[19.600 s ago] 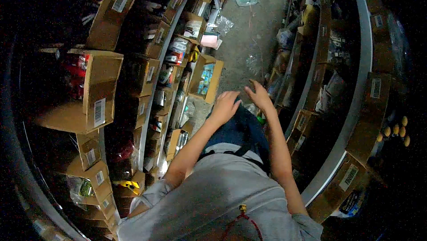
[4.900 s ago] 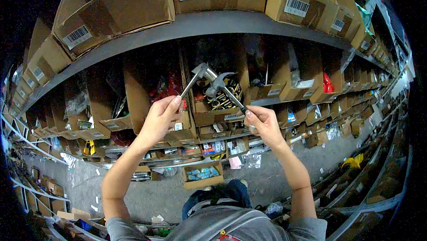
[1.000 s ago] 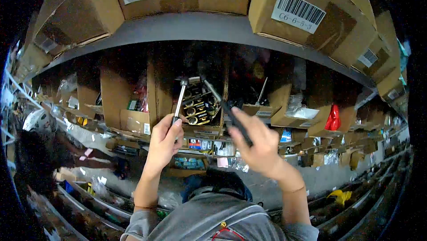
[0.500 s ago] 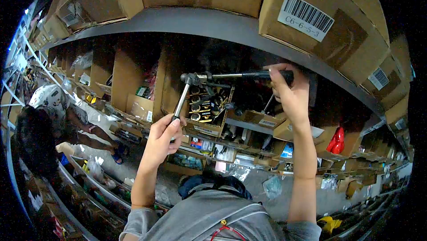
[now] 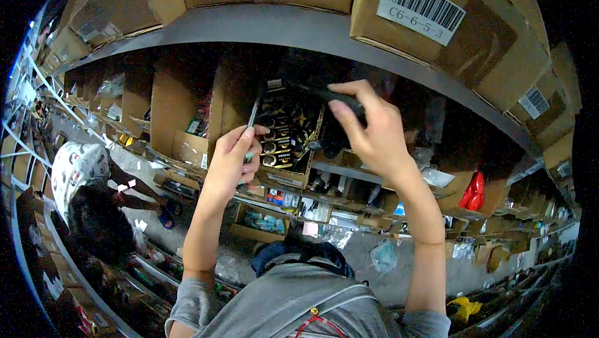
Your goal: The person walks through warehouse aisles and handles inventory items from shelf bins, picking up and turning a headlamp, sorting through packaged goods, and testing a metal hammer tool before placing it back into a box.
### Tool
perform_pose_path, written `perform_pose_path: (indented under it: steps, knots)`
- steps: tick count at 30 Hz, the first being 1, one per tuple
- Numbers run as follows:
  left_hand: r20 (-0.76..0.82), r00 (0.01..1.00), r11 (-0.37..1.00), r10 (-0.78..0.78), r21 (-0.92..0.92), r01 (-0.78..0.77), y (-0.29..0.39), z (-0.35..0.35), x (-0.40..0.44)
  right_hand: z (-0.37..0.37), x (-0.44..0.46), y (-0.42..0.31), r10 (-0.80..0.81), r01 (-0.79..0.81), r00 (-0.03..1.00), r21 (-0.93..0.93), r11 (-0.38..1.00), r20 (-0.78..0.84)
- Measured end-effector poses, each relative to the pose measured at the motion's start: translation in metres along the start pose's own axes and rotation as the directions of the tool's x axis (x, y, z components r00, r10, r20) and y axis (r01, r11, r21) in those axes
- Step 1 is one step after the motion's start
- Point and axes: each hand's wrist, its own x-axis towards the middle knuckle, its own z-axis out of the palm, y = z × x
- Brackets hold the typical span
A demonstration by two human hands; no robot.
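Observation:
My left hand is closed round the lower end of a thin metal rod, which points up into the dark shelf bay. My right hand has thumb and fingers round a black grip, blurred and mostly in shadow. Where rod and grip might join is lost in the dark. Just behind my left fingers stands an open cardboard box with a front wall. Black-and-gold button-cell packs lie stacked inside it.
Labelled cartons line the shelf above, over a grey shelf edge. A red glossy item hangs at the right. Another person bends over low boxes at the left. A teal plastic bag lies on the floor.
My right hand has moved left and slightly down with the black grip. The joint between rod and grip, visible before, has gone into shadow. The person at the left has shifted.

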Motion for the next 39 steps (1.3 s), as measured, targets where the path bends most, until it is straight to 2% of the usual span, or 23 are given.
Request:
perform_pose_path:
  steps: [3, 6, 8, 10, 12, 14, 15, 17, 18, 20, 22, 24, 26, 27, 28, 30, 31, 32, 34, 35, 36, 38, 39]
  knots:
    - [0.054, 0.998, 0.988, -0.045, -0.142, 0.052, 0.002, 0.001, 0.007, 0.003, 0.006, -0.005, -0.238, 0.24, 0.97, -0.04, 0.97, 0.057]
    - [0.112, 0.991, 0.956, -0.073, -0.277, 0.102, 0.008, -0.006, 0.013, -0.004, 0.017, -0.01, -0.249, 0.27, 0.949, -0.087, 0.959, 0.192]
    - [0.124, 0.991, 0.947, -0.045, -0.312, 0.082, 0.007, -0.015, 0.02, -0.005, 0.018, -0.008, -0.193, 0.221, 0.95, -0.093, 0.971, 0.244]
    - [0.114, 0.993, 0.952, -0.039, -0.297, 0.072, 0.01, -0.017, 0.023, -0.003, 0.015, -0.002, 0.009, 0.022, 0.957, -0.104, 0.994, 0.289]
    - [0.091, 0.993, 0.916, -0.076, -0.388, 0.105, 0.011, -0.019, 0.025, -0.003, 0.011, 0.0, 0.02, 0.018, 0.949, -0.117, 0.993, 0.315]
    - [0.06, 0.993, 0.901, -0.099, -0.418, 0.115, 0.011, -0.018, 0.027, -0.006, 0.007, 0.0, 0.131, -0.094, 0.931, -0.124, 0.988, 0.341]
    - [0.063, 0.993, 0.9, -0.101, -0.42, 0.118, 0.011, -0.018, 0.027, -0.006, 0.004, 0.005, 0.127, -0.091, 0.93, -0.12, 0.989, 0.345]
    - [0.094, 0.991, 0.889, -0.099, -0.439, 0.131, 0.01, -0.017, 0.027, -0.004, -0.002, 0.017, -0.078, 0.103, 0.973, -0.108, 0.989, 0.219]
    - [0.09, 0.991, 0.889, -0.099, -0.44, 0.128, 0.011, -0.017, 0.028, -0.005, -0.003, 0.016, -0.081, 0.106, 0.972, -0.104, 0.989, 0.221]
    - [0.06, 0.984, 0.907, -0.169, -0.381, 0.179, 0.011, -0.018, 0.033, -0.009, -0.004, 0.013, 0.032, -0.027, 0.957, -0.022, 0.999, 0.289]
    - [0.118, 0.977, 0.903, -0.176, -0.375, 0.208, 0.007, -0.021, 0.04, -0.001, -0.001, 0.018, -0.027, 0.026, 0.972, 0.01, 1.0, 0.235]
    - [0.114, 0.961, 0.92, -0.25, -0.282, 0.273, 0.003, -0.014, 0.043, 0.011, 0.004, 0.02, -0.093, 0.087, 0.98, 0.038, 0.995, 0.176]
    - [0.117, 0.964, 0.932, -0.239, -0.25, 0.262, -0.005, 0.0, 0.049, 0.024, 0.01, 0.015, -0.244, 0.177, 0.894, 0.203, 0.963, 0.376]
    - [0.071, 0.968, 0.948, -0.242, -0.193, 0.252, -0.004, 0.005, 0.052, 0.028, 0.013, 0.01, -0.242, 0.191, 0.876, 0.161, 0.968, 0.418]
    - [0.024, 0.97, 0.96, -0.243, -0.136, 0.244, -0.001, 0.009, 0.055, 0.028, 0.018, 0.01, -0.247, 0.193, 0.872, 0.166, 0.967, 0.422]
    - [-0.093, 0.976, 0.978, -0.195, 0.054, 0.201, -0.001, 0.005, 0.067, 0.028, 0.032, 0.014, -0.173, 0.076, 0.785, 0.184, 0.98, 0.595]
    - [-0.113, 0.984, 0.962, -0.137, 0.222, 0.16, -0.004, 0.007, 0.071, 0.033, 0.034, 0.017, -0.243, 0.068, 0.757, 0.296, 0.953, 0.607]
    - [-0.121, 0.99, 0.915, -0.076, 0.386, 0.117, -0.005, 0.01, 0.075, 0.036, 0.033, 0.016, -0.247, 0.071, 0.756, 0.298, 0.952, 0.606]
    - [0.043, 0.998, 0.724, 0.056, 0.686, -0.07, -0.005, -0.003, 0.08, 0.031, 0.034, 0.004, -0.225, 0.108, 0.852, 0.261, 0.959, 0.473]
    - [0.089, 0.966, 0.586, 0.242, 0.78, -0.218, -0.015, -0.012, 0.086, 0.021, 0.031, -0.005, -0.182, 0.073, 0.888, 0.262, 0.962, 0.423]
    - [0.085, 0.967, 0.588, 0.24, 0.78, -0.215, -0.016, -0.013, 0.084, 0.009, 0.024, -0.011, -0.204, 0.104, 0.903, 0.27, 0.957, 0.377]
    - [0.024, 0.978, 0.414, 0.205, 0.904, -0.109, -0.016, -0.014, 0.079, -0.018, 0.002, -0.02, -0.308, 0.242, 0.932, 0.307, 0.921, 0.189]
    - [-0.03, 0.979, 0.367, 0.202, 0.929, -0.047, -0.002, 0.001, 0.061, -0.04, -0.009, -0.027, -0.286, 0.221, 0.938, 0.297, 0.929, 0.195]
